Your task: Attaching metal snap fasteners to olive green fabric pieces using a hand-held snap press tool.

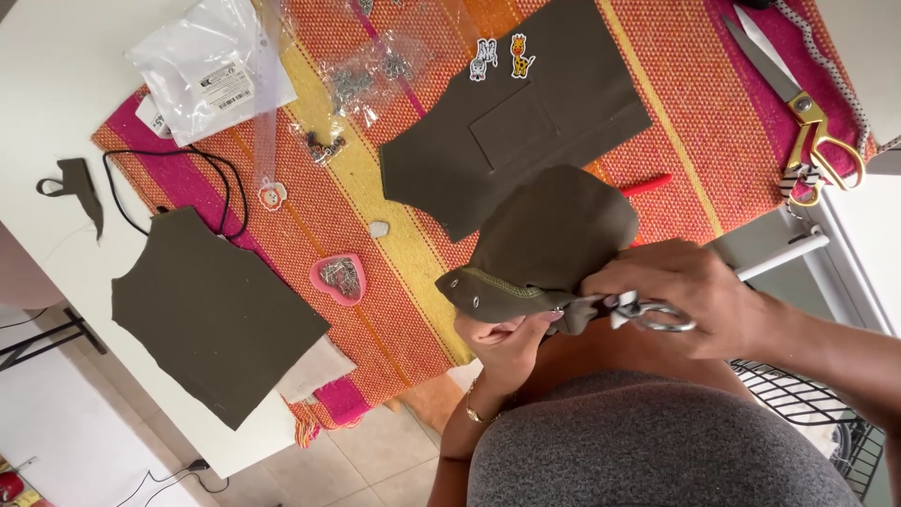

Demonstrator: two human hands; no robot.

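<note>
Two hands meet over one small olive fabric piece (549, 244), held up off the table's edge, close to my body. My left hand (507, 343) sits underneath, fingers curled shut and pinching the lower edge of the fabric just beside the pale green stitching and the small eyelets. My right hand (680, 291) is closed around small silver scissors (648, 314), whose blades sit right at the bunched corner of cloth between my two thumbs. Whether the blades are parted or shut I cannot tell; my fingers hide them.

Beyond my fingertips, a larger olive panel with a pocket (516, 122) lies flat on the striped orange and pink cloth (394, 244), two little animal patches (499, 56) at its top edge. A red pen (646, 185) pokes out just past the held piece. Well off to the far side of my left hand lies another olive panel (211, 310), with a pink heart-shaped dish of pins (340, 278) between it and my fingers. Gold-handled shears (802, 108) rest well beyond my right hand.

What worries me: the blades work very near my left fingertips, so a slip could nick skin. They also sit close to the stitching, and I judge a careless snip could cut the seam thread or the cloth itself.
</note>
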